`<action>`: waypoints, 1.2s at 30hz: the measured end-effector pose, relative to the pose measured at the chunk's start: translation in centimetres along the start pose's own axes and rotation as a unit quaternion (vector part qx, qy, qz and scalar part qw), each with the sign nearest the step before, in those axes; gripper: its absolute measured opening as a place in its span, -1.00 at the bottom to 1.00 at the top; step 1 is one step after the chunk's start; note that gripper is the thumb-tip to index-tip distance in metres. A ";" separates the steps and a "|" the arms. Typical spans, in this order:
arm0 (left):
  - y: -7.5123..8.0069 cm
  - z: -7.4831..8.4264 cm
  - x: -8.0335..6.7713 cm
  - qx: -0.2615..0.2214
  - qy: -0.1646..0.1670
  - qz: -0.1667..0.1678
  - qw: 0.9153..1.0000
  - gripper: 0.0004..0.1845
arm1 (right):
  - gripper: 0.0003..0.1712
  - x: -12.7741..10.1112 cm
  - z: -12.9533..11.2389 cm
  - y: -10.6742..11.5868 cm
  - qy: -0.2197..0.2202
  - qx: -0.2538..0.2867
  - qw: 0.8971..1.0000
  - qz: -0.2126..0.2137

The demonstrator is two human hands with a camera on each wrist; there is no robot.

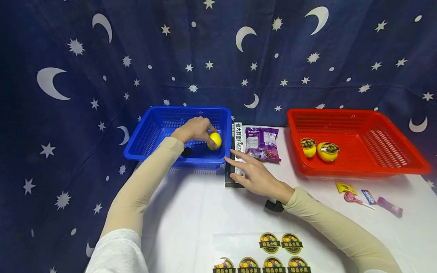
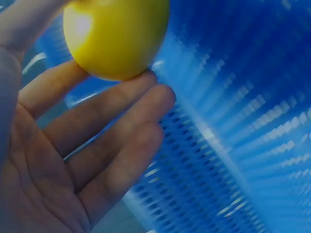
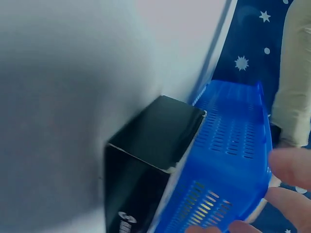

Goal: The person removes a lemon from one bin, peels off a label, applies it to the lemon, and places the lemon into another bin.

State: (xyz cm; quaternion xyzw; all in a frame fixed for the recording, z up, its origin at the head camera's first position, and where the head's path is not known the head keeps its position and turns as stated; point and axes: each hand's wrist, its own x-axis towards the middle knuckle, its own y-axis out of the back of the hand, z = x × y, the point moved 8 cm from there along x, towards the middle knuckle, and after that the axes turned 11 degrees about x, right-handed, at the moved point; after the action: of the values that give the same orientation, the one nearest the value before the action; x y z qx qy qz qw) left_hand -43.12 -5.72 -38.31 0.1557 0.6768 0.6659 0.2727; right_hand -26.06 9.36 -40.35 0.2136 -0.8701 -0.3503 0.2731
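Note:
Inside the blue basket (image 1: 134,148), my left hand (image 1: 196,130) pinches a yellow lemon (image 1: 214,141) near the right wall. The left wrist view shows this lemon (image 2: 114,36) between thumb and index finger, the other fingers spread below it; no sticker shows on its visible side. My right hand (image 1: 254,176) has its fingers extended, the tips right at the basket's front right corner. Below that hand lies a black and white pasta box (image 1: 233,182), snug beside the blue basket (image 3: 228,141) in the right wrist view.
Two lemons with black labels, one of them this lemon (image 1: 326,152), sit in the red basket (image 1: 358,113). A purple snack packet (image 1: 262,144) lies between the baskets. Candies and a lollipop (image 1: 351,197) lie front right. A sheet of round fruit stickers (image 1: 239,242) is at the front.

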 end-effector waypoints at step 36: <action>-8.3 18.0 -12.8 -0.102 -0.122 0.130 0.979 -0.22 | -0.23 -10.6 1.8 -0.3 -0.087 0.109 0.990 -0.030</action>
State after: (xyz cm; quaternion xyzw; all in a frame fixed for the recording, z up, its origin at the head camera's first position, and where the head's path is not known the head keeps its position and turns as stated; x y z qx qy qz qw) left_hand -21.19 1.13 -43.78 0.2943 0.5406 0.7372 0.2788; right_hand -19.10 15.97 -45.11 0.2369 -0.9166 -0.2787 0.1613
